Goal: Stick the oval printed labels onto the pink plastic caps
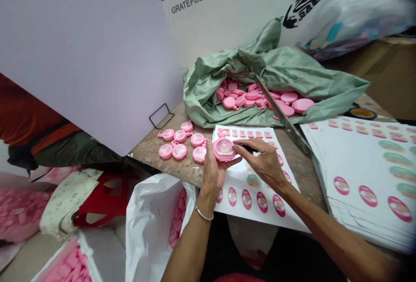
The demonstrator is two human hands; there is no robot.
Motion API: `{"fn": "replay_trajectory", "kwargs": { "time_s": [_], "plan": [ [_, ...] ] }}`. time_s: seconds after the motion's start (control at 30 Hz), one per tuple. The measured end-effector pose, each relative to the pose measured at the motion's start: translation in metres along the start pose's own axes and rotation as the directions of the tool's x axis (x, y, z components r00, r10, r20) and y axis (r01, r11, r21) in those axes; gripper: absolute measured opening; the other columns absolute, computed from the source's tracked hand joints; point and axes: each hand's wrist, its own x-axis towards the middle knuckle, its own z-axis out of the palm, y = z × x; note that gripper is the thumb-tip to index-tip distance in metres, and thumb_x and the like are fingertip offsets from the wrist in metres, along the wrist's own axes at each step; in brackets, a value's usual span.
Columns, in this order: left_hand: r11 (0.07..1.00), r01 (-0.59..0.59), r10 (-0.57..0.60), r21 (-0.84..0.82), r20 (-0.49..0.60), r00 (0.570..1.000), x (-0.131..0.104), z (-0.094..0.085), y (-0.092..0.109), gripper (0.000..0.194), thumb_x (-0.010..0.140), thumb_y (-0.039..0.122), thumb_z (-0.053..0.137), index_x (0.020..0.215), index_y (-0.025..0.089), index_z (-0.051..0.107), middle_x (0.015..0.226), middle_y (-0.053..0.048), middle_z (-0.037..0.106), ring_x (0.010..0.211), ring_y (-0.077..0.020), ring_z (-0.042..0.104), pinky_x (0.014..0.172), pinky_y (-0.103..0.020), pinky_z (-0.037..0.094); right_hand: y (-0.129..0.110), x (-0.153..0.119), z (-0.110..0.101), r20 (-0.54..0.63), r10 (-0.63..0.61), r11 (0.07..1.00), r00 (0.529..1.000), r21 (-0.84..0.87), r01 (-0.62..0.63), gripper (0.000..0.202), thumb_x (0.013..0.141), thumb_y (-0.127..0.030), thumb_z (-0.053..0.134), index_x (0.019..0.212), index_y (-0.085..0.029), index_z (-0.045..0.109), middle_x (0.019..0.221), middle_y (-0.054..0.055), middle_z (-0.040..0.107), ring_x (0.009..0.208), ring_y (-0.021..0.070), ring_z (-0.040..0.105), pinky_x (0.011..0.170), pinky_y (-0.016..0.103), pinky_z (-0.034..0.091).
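My left hand [212, 167] holds a pink round plastic case [225, 148] with a picture label on its face and a small tab at the top. My right hand [263, 156] has its fingertips at the case's right edge. A slim dark object [249, 148] shows between the right fingers; its kind is hidden. Beneath both hands lies a white sticker sheet [260, 204] with rows of pink and green oval labels, some spots on it covered by my hands. Left of my left hand, several labelled pink cases [179, 151] rest on the worn table [191, 173].
A green sack [204, 95] full of pink cases lies open behind, with a metal bar [279, 111] across it. Stacked sticker sheets [354, 160] are at right, near a tape roll [362, 113]. A white bag [146, 221] stands below left. A large pale panel [91, 56] blocks the upper left.
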Motion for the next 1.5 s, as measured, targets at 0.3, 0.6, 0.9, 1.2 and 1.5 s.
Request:
{"fn": "replay_trajectory", "kwargs": {
  "time_s": [0.3,0.6,0.9,1.2,1.5],
  "plan": [
    [0.999,-0.033,0.033,-0.009,0.026,0.999,-0.0008,-0.0013,0.0008,0.048,0.091,0.055,0.049,0.111,0.014,0.064,0.113,-0.014,0.069,0.112,-0.0303,0.061,0.091,-0.051,0.053,0.0033,-0.0003,0.0038,-0.039,-0.049,0.998,0.998,-0.039,0.047,0.018,0.080,-0.039,0.070,0.087,-0.023,0.074,0.082,0.003,0.073,0.074,0.0189,0.062,0.071,0.036,0.049],
    [0.999,-0.037,0.037,-0.002,0.022,0.999,-0.0016,-0.0001,0.0022,0.047,0.091,0.055,0.049,0.108,0.013,0.065,0.110,-0.014,0.069,0.112,-0.0300,0.062,0.091,-0.051,0.053,0.0018,-0.0004,0.0029,-0.035,-0.062,0.997,0.997,-0.045,0.061,0.019,0.080,-0.039,0.070,0.088,-0.023,0.073,0.084,0.003,0.074,0.075,0.0192,0.062,0.073,0.036,0.048],
    [1.000,-0.012,0.012,-0.005,-0.002,1.000,-0.0031,0.0037,0.0055,0.046,0.094,0.052,0.044,0.110,0.013,0.064,0.108,-0.014,0.070,0.111,-0.0289,0.062,0.091,-0.050,0.054,0.0015,0.0006,0.0034,-0.049,-0.080,0.995,0.996,-0.071,0.077,0.016,0.080,-0.036,0.071,0.087,-0.022,0.073,0.081,0.002,0.073,0.072,0.0179,0.058,0.071,0.035,0.047],
    [0.999,-0.002,0.002,-0.038,0.013,1.000,-0.0037,0.0051,0.0090,0.050,0.094,0.056,0.041,0.108,0.016,0.066,0.104,-0.012,0.071,0.108,-0.0281,0.064,0.091,-0.051,0.053,0.0003,0.0005,0.0039,-0.057,-0.078,0.995,0.995,-0.073,0.074,0.016,0.080,-0.036,0.071,0.088,-0.023,0.074,0.079,0.002,0.072,0.071,0.0178,0.058,0.069,0.034,0.046],
    [0.998,-0.057,0.056,0.017,0.063,0.996,-0.0062,0.0058,0.0085,0.035,0.083,0.043,0.065,0.107,0.017,0.065,0.107,-0.007,0.068,0.105,-0.0247,0.063,0.092,-0.047,0.053,-0.0024,0.0009,0.0038,-0.070,-0.059,0.996,0.996,-0.065,0.054,0.019,0.080,-0.038,0.070,0.089,-0.022,0.074,0.079,0.003,0.071,0.071,0.0180,0.058,0.069,0.034,0.047]
  ]
}}
